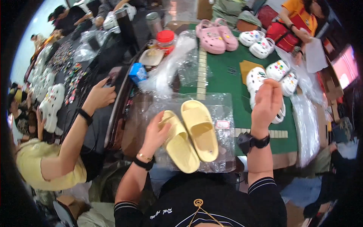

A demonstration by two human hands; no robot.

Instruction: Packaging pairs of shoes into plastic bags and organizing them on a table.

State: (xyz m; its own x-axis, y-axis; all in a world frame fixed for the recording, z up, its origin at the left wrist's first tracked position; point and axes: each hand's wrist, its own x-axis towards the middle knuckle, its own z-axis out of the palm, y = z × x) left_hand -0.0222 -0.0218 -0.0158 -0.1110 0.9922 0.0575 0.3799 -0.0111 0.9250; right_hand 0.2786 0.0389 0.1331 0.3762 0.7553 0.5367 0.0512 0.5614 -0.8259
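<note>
Two pale yellow slide sandals lie side by side on a clear plastic bag on the table before me. My left hand (155, 132) is closed on the toe end of the left slide sandal (183, 149), thumb over its strap. The right slide sandal (201, 130) lies untouched next to it. Raised over the right part of the table, my right hand (267, 104) has its fingers pressed together; whatever they may hold is hidden. Just beyond and partly behind that hand sit white clogs (255, 77) with small coloured charms.
Pink clogs (212, 39) and more white clogs (261, 48) stand at the back of the green mat (227, 77). Stacked plastic bags (305, 132) lie at right. A red-lidded jar (165, 39) and a blue box (138, 72) are at left, near a co-worker's hand (101, 94).
</note>
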